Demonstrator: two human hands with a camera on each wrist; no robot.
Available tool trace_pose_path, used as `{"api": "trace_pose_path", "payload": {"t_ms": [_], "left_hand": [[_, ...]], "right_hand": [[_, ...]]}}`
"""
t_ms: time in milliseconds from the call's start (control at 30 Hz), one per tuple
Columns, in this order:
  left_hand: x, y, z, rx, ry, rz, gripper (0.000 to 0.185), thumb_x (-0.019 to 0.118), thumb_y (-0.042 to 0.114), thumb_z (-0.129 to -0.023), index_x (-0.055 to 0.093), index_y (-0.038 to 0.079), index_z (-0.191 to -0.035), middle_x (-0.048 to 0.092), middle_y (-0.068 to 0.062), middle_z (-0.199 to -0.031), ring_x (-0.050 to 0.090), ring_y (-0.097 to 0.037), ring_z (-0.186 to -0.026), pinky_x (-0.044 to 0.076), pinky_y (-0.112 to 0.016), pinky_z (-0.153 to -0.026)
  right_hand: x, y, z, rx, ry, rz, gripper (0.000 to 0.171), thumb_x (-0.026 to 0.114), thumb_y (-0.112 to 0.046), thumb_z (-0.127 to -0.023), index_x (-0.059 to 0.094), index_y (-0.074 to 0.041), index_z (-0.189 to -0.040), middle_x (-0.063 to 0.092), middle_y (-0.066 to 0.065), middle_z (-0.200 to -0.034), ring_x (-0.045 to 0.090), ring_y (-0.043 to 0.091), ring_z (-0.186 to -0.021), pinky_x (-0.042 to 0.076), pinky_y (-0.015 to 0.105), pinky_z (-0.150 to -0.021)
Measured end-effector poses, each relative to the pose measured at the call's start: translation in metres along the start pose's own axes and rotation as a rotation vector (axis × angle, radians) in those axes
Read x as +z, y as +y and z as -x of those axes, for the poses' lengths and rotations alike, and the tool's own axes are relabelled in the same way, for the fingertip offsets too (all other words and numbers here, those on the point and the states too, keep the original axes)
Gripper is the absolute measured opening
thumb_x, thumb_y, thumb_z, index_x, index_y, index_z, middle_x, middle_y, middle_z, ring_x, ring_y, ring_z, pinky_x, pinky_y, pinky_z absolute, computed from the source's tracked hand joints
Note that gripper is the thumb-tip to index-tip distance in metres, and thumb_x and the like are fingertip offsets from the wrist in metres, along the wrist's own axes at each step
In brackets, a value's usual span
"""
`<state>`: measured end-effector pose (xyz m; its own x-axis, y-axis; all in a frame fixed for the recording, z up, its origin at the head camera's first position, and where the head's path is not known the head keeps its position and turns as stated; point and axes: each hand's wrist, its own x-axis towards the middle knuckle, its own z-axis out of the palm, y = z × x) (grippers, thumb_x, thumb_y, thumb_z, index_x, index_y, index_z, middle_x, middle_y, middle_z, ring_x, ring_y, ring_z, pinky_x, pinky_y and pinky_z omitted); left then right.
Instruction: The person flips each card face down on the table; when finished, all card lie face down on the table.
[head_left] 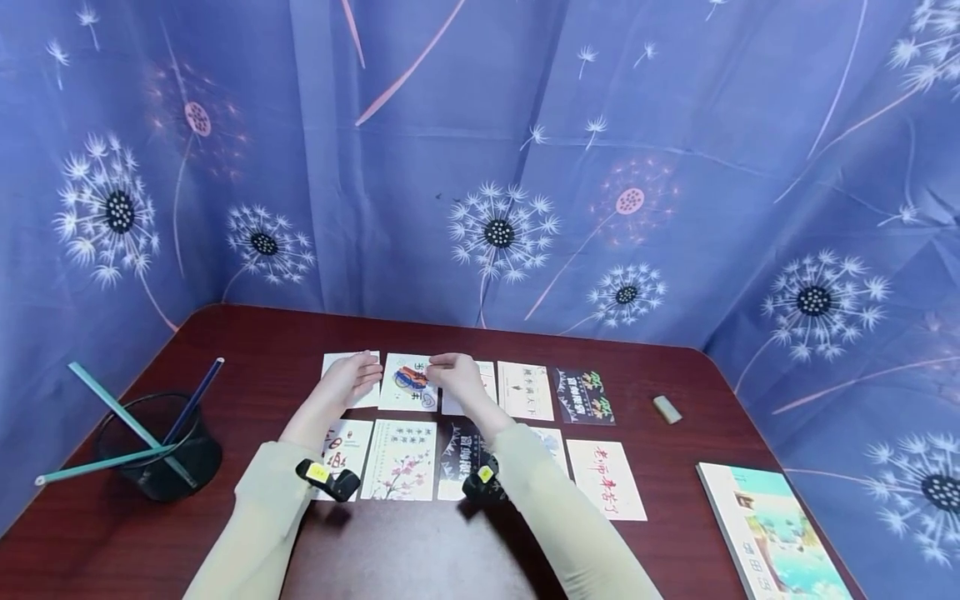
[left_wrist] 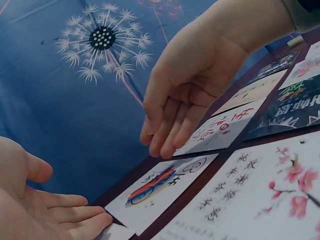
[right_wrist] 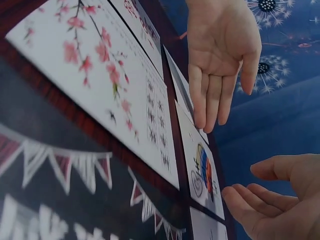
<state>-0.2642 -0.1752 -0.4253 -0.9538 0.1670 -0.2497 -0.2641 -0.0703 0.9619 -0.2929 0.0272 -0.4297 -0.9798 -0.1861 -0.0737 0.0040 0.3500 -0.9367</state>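
red-and-blue printed card [head_left: 409, 382] laid flat in far row on dark wooden table [head_left: 247, 342], seen between both hands. left hand [head_left: 352, 377] held just left of card, fingers straight, nothing gripped. right hand [head_left: 457, 377] poised just right of card, fingers relaxed, nothing held. blossom card [head_left: 401, 460] lies nearer.

Dark red-brown table [head_left: 675, 500] against draped blue cloth backdrop [head_left: 480, 125] printed with white dandelions.

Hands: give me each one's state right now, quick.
Left hand: open, fingers straight, holding nothing, over the white card.
Right hand: open, fingers relaxed, holding nothing, beside the colourful card.
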Motion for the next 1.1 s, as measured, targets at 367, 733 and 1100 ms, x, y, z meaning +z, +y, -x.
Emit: {"api": "trace_pose_path", "payload": {"t_ms": [367, 733, 1100], "left_hand": [[0.0044, 0.0046, 0.0006, -0.045, 0.001, -0.084, 0.054, 0.017, 0.018, -0.108, 0.011, -0.016, -0.149, 0.016, -0.035, -0.156, 0.019, -0.043, -0.147, 0.018, -0.044, -0.124], [0.0038, 0.0054, -0.0007, -0.053, 0.017, -0.039, 0.057, 0.018, 0.022, -0.108, 0.014, -0.02, -0.146, 0.02, -0.039, -0.153, 0.022, -0.044, -0.146, 0.02, -0.043, -0.123], [0.0071, 0.0086, -0.0039, -0.077, 0.047, -0.074, 0.056, 0.017, 0.024, -0.108, 0.015, -0.012, -0.151, 0.025, -0.032, -0.155, 0.027, -0.04, -0.145, 0.024, -0.041, -0.122]], "right_hand": [[-0.0089, 0.0047, 0.0023, 0.058, -0.016, 0.01, 0.034, 0.062, -0.01, -0.089, 0.066, 0.003, -0.12, 0.069, 0.018, -0.116, 0.068, 0.028, -0.103, 0.052, 0.025, -0.068], [-0.0105, 0.0073, 0.0026, 0.085, -0.007, 0.015, 0.034, 0.063, -0.011, -0.088, 0.067, 0.002, -0.119, 0.071, 0.018, -0.112, 0.068, 0.028, -0.102, 0.052, 0.023, -0.066], [-0.0087, 0.0095, 0.0023, 0.1, -0.014, 0.03, 0.032, 0.063, -0.01, -0.089, 0.067, 0.002, -0.118, 0.069, 0.019, -0.115, 0.068, 0.03, -0.104, 0.056, 0.027, -0.077]]}}
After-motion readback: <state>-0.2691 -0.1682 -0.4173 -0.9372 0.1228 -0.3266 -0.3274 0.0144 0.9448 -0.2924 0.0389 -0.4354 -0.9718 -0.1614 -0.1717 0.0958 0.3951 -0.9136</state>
